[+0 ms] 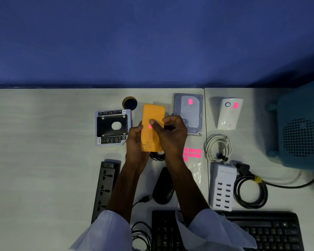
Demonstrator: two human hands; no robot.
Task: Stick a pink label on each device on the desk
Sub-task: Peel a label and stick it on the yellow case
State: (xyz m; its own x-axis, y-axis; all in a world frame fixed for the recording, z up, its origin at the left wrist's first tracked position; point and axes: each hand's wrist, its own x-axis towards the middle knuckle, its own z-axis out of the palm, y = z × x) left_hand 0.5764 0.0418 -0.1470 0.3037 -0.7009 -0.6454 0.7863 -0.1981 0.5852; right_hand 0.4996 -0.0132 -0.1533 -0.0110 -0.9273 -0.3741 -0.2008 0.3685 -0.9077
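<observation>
— What's nearest, at the bottom of the frame?

— A black keyboard [243, 230] at lower right, with two white sleeves [105, 230] crossing it. A grey power strip [103, 187] lies at lower left, a black mouse [163, 187] sits between the forearms, and a white USB charger [222, 187] stands to the right beside a coiled black cable [250, 192].

— And the hands?

— Mid-frame. The left hand [136, 140] grips the left edge of an orange power bank [151, 115], fingers curled around it. The right hand [170, 136] covers its right side, thumb [152, 122] pressed on a pink label [150, 126] on the orange face, the other fingers bunched together.

— Where are the spare labels?

— A sheet of pink labels [191, 153] lies on the desk [43, 142] just right of the right wrist, with a coiled white cable [217, 149] further right.

— Further back?

— A drive tray [112, 127] at left carries no pink. The hard drive [188, 113] and the white plug-in device [228, 113] at upper right each carry a pink label. A blue wall [152, 42] rises behind.
</observation>
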